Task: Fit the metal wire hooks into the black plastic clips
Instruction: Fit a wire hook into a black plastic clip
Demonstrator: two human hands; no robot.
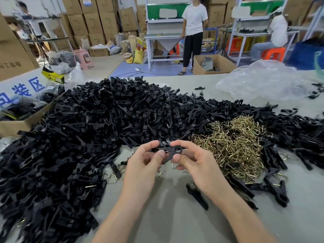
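Both my hands hold one black plastic clip [171, 149] above the grey table [168, 216]. My left hand [146, 161] pinches its left end between thumb and fingers. My right hand [190, 157] grips its right end, where a round eye shows. A bit of metal wire [173, 166] shows under my right fingers; whether it sits in the clip I cannot tell. A huge heap of black clips [98, 123] fills the left and the middle of the table. A pile of brass-coloured wire hooks [233, 146] lies to the right of my hands.
Loose clips [197, 196] and clips with wire loops [273, 186] lie at the near right. A cardboard box [21, 121] stands at the left edge, clear plastic sheeting [263, 81] at the far right. A person [192, 32] stands beyond the table by white workbenches.
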